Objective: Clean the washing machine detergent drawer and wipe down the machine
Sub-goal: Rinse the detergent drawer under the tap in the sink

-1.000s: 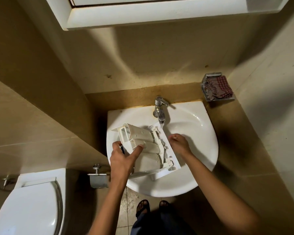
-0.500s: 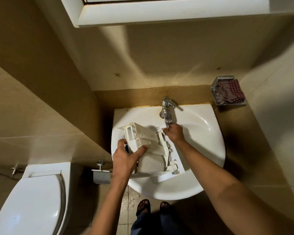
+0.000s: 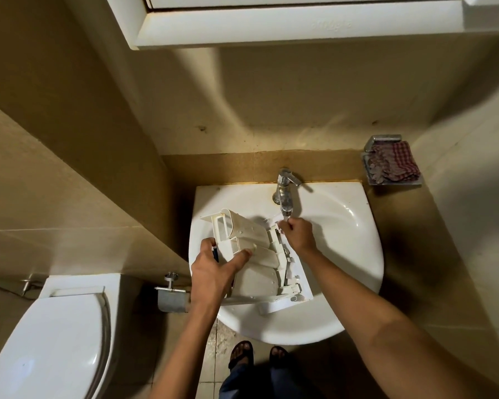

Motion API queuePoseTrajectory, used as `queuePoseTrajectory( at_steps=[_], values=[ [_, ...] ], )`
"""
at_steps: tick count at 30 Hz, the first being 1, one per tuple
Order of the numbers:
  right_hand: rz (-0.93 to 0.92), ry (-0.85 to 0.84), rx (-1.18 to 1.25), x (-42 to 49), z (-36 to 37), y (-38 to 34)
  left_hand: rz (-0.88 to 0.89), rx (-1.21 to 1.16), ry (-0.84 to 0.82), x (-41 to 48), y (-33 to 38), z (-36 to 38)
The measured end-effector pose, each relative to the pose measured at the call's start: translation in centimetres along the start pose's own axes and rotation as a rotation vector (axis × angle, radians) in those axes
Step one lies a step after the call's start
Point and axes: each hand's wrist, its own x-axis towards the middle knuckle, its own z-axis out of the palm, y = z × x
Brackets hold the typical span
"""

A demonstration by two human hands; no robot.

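Note:
The cream detergent drawer [image 3: 257, 263] lies tilted over the white sink [image 3: 343, 240], its white front panel on the right. My left hand [image 3: 213, 272] grips the drawer's left side, thumb across a compartment, with a small dark blue object tucked between the fingers. My right hand [image 3: 298, 234] is closed on the drawer's top right corner, directly under the tap [image 3: 284, 194] spout. I cannot tell whether its fingertips touch the spout. No water stream is visible.
A checked red cloth [image 3: 395, 164] lies in a metal wall tray right of the sink. A toilet [image 3: 49, 341] with its lid down stands at the lower left, a metal fitting [image 3: 170, 295] between it and the sink. A white cabinet [image 3: 271, 24] overhangs above.
My right hand slid from the drawer's right edge up to its top corner under the tap spout. My left hand kept its grip. My head shifted, moving the view.

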Motion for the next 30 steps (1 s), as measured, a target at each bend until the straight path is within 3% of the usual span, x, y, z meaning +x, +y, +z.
queuePoseTrajectory(
  at_steps=[2, 5, 9, 10, 12, 15, 17, 20, 25, 27, 30],
  values=[
    [0.011, 0.024, 0.008, -0.1, 0.3, 0.1, -0.004, -0.008, 0.0, 0.0, -0.1, 0.0],
    [0.116, -0.069, 0.109, -0.5, -0.2, -0.3, -0.015, -0.01, 0.008, 0.0, -0.3, 0.1],
    [0.389, -0.336, 0.805, -2.0, -2.2, 0.1, 0.001, -0.002, 0.011, -0.3, -0.1, 0.6],
    [0.405, -0.388, 0.847, -2.0, -2.3, 0.5, 0.009, -0.006, 0.011, -0.4, 0.0, 0.7],
    [0.389, -0.336, 0.753, -1.9, -1.9, 1.2, 0.013, 0.001, 0.015, -0.4, 0.0, 0.9],
    [0.312, -0.091, 0.442, -1.8, -1.3, 0.8, 0.001, 0.006, 0.02, -0.6, -0.1, 1.3],
    [0.207, -0.051, 0.286, -1.4, -0.7, 0.6, -0.001, 0.005, 0.032, -0.8, 0.0, 1.5],
    [0.153, -0.098, 0.215, -0.5, 0.2, 0.2, -0.019, -0.01, 0.061, -1.3, -0.6, 1.7],
    [0.266, -0.472, 0.476, 0.2, -0.5, 0.6, -0.031, -0.067, 0.128, -1.7, -1.4, 2.0],
    [0.27, -0.451, 0.338, 0.1, -0.9, 1.2, -0.039, -0.087, 0.137, -1.7, -1.5, 2.1],
    [0.2, -0.261, 0.204, -0.4, -1.3, 1.3, -0.06, -0.124, 0.127, -1.8, -1.6, 2.5]
  ],
)
